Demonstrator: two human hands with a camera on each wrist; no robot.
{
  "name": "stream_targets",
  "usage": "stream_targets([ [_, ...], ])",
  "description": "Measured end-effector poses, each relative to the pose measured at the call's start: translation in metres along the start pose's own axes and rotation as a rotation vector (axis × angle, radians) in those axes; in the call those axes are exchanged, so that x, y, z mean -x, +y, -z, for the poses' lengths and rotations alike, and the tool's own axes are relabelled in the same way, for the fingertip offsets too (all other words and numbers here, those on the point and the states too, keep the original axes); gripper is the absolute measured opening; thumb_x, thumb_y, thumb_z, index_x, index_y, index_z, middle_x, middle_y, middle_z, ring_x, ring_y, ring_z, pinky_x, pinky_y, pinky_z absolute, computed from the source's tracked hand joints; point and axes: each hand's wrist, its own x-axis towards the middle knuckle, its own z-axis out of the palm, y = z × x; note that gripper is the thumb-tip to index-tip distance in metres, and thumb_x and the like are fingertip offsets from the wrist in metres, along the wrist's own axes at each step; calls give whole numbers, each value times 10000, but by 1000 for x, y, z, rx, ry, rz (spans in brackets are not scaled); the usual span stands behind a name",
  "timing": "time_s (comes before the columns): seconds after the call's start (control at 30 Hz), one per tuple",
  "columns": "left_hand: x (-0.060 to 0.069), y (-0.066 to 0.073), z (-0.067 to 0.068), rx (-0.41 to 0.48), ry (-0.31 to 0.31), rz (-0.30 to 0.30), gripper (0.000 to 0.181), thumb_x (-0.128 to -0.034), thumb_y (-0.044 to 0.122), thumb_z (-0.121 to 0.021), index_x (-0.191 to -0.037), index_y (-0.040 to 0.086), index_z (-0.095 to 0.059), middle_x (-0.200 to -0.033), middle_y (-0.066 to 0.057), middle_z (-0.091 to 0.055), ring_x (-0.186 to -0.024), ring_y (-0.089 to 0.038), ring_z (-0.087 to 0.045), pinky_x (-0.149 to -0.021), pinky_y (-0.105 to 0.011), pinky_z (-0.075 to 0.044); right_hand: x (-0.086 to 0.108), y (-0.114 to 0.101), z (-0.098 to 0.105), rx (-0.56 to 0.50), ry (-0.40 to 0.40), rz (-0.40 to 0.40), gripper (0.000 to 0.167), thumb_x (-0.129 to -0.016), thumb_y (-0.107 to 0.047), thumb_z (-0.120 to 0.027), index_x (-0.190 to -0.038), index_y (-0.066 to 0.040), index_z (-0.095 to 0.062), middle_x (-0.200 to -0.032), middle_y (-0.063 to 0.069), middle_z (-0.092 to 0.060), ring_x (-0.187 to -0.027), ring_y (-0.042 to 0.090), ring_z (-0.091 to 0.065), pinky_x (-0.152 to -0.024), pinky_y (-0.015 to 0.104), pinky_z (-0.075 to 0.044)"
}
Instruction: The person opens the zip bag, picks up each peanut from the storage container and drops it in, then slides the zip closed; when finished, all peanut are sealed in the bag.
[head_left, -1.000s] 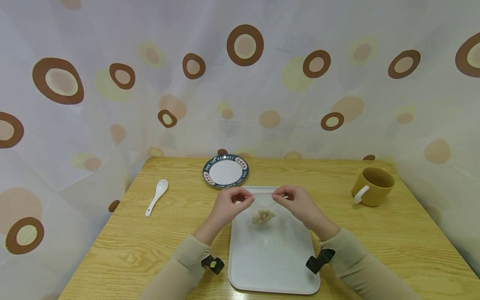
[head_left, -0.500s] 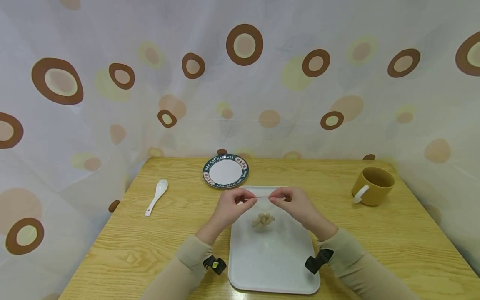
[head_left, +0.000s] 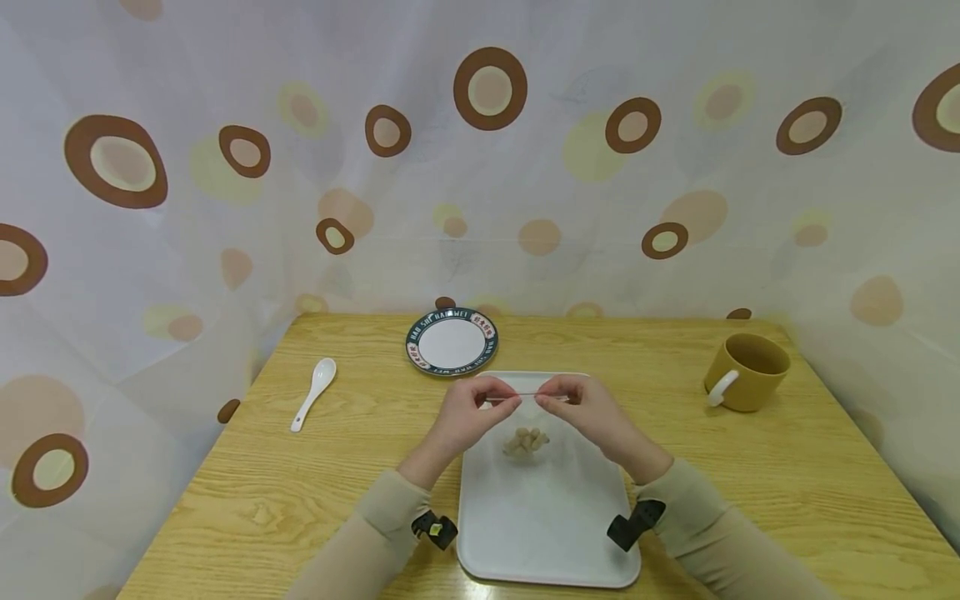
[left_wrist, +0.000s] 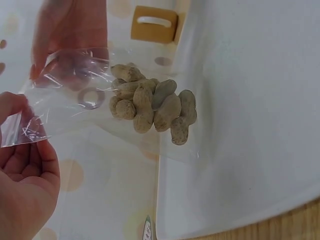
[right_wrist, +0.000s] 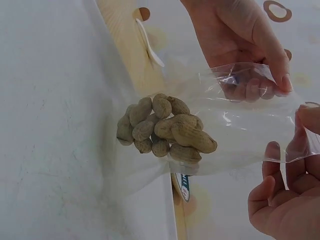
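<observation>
A clear plastic bag (right_wrist: pixel 235 122) hangs between the two hands, with several unshelled peanuts (left_wrist: pixel 150 102) bunched in its lower end. My left hand (head_left: pixel 467 412) pinches one side of the bag's top edge between thumb and fingers. On the other side, my right hand (head_left: pixel 596 412) pinches the same edge. Both wrist views show the film running taut along the mouth and wrinkled near the fingers. The peanuts are over the white tray (head_left: pixel 547 517); whether the bag's bottom touches it I cannot tell.
Behind the tray lies a round plate (head_left: pixel 452 343) with a dark patterned rim. A white spoon (head_left: pixel 313 395) rests at the left of the wooden table (head_left: pixel 247 500). At the right stands a mustard mug (head_left: pixel 746 373) with a white handle. A dotted curtain (head_left: pixel 480 183) hangs behind.
Both hands have come a little closer together along the bag's top edge, so the stretch of film between their fingertips is shorter. The tray, plate, spoon and mug stay where they were.
</observation>
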Motion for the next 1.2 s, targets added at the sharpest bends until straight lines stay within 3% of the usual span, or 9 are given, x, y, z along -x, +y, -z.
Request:
stream_targets([
  [0.17,0,1,-1,10,-26,-9,115,-909,161,-718,-937,56,-753,-941,-93,-728,-886,-110,-651,-828,-278,-526,1,0,-3,-8,-13,5,226,-928,-196,-697,-1017,10,-724,-988,81,-707,-896,178,-609,-785,311,-516],
  [0.37,1,3,-3,20,-40,-3,115,-906,151,-720,-940,46,-752,-946,-108,-726,-882,-95,-634,-841,-313,-519,2,0,-5,-31,11,-11,232,-935,-207,-690,-1012,10,-721,-985,88,-702,-937,213,-613,-819,318,-501],
  [0.67,1,8,-3,10,-50,8,103,-907,154,-718,-924,59,-757,-934,-83,-731,-881,-83,-619,-837,-239,-500,2,3,-6,-77,25,-30,210,-897,-204,-736,-989,-16,-742,-966,67,-720,-916,195,-626,-808,344,-502],
  [0.9,1,8,-3,28,-43,20,154,-912,188,-718,-958,51,-769,-943,-99,-745,-771,-67,-580,-669,-202,-462,3,-1,-5,-71,55,-52,204,-903,-224,-730,-939,-23,-734,-932,30,-719,-934,163,-637,-837,346,-491],
  [1.03,1,6,-1,79,-38,59,175,-923,182,-702,-1011,46,-768,-980,-108,-751,-797,-65,-642,-701,-195,-508,3,-2,-1,-112,39,-51,280,-915,-227,-715,-1001,39,-714,-989,85,-728,-963,175,-657,-884,380,-495],
  [1.2,1,4,1,129,-16,88,183,-936,156,-680,-1022,16,-760,-970,-141,-748,-833,-84,-680,-791,-221,-546,3,0,4,-133,15,-61,310,-948,-199,-671,-1126,53,-700,-1096,143,-728,-996,174,-663,-893,312,-508],
])
